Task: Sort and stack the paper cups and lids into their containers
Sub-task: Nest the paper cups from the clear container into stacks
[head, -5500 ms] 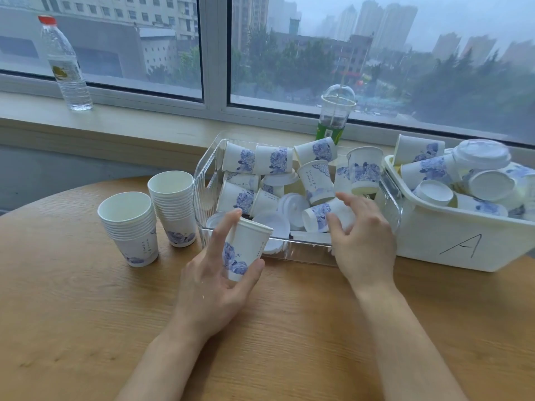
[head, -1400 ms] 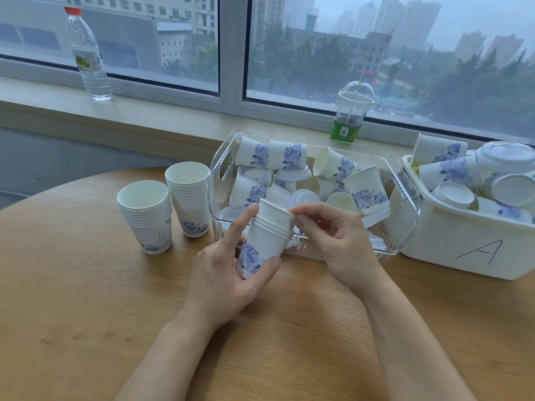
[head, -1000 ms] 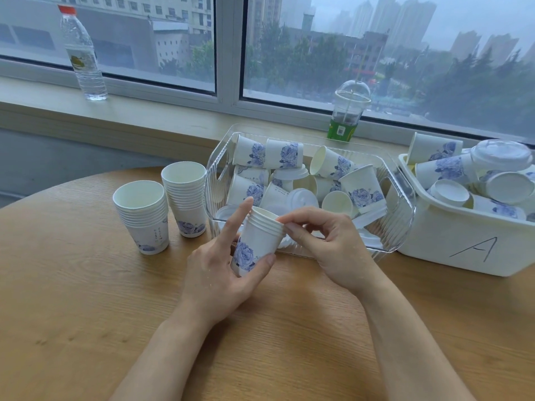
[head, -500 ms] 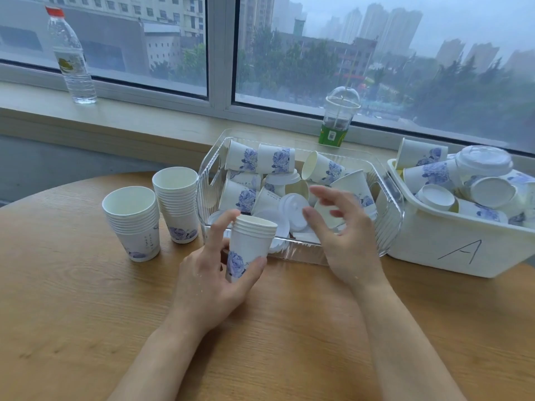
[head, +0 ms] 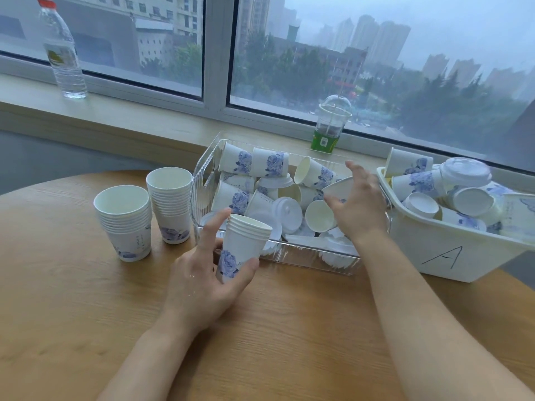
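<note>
Cups (head: 242, 250) nested in a short stack sit upright in the left hand (head: 202, 282), thumb on one side and fingers curled round the other, just above the table (head: 72, 314) in front of the clear bin (head: 312, 257). The right hand (head: 357, 206) reaches into that bin, fingers curled onto a tilted cup (head: 337, 189) among loose cups and lids (head: 288, 211). Two taller stacks (head: 170, 204) stand left of the bin, and a white tub (head: 463, 256) marked A, full of cups and lids, sits at right
</note>
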Available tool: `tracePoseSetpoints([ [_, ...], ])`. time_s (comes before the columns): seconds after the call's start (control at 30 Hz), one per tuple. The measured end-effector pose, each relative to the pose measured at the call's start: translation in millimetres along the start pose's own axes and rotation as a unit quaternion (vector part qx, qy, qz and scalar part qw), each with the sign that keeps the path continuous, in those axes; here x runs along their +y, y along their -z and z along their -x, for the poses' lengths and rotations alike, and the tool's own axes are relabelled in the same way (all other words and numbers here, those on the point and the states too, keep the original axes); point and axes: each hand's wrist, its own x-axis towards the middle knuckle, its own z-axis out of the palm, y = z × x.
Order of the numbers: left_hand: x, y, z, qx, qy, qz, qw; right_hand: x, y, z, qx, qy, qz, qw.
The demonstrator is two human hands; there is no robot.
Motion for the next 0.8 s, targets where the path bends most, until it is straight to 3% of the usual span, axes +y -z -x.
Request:
tracePoseSetpoints([
  [0.2,0,0,0,-0.002,0.000,-0.005,1.000,1,0,0,0.015,0.011,0.010,1.000],
  [0.33,-1,1,0,-0.008,0.003,-0.008,1.000,-13,8,18,0.072,0.069,-0.133,0.986],
  [0.4,-1,1,0,-0.009,0.001,-0.007,1.000,-30,13,39,0.038,0.079,-0.281,0.956],
  [0.5,0,0,1,-0.011,-0.005,-0.004,1.000,-54,10,70,-0.030,0.045,-0.500,0.864],
  [0.63,0,1,2,-0.029,-0.014,0.006,0.999,-65,-10,93,-0.072,-0.031,-0.646,0.760],
  [0.7,0,1,2,-0.032,-0.024,0.001,0.999,-65,-17,98,-0.077,-0.056,-0.676,0.730],
  [0.8,0,0,2,-0.029,-0.031,-0.008,0.999,-64,-25,101,-0.096,-0.058,-0.673,0.731],
])
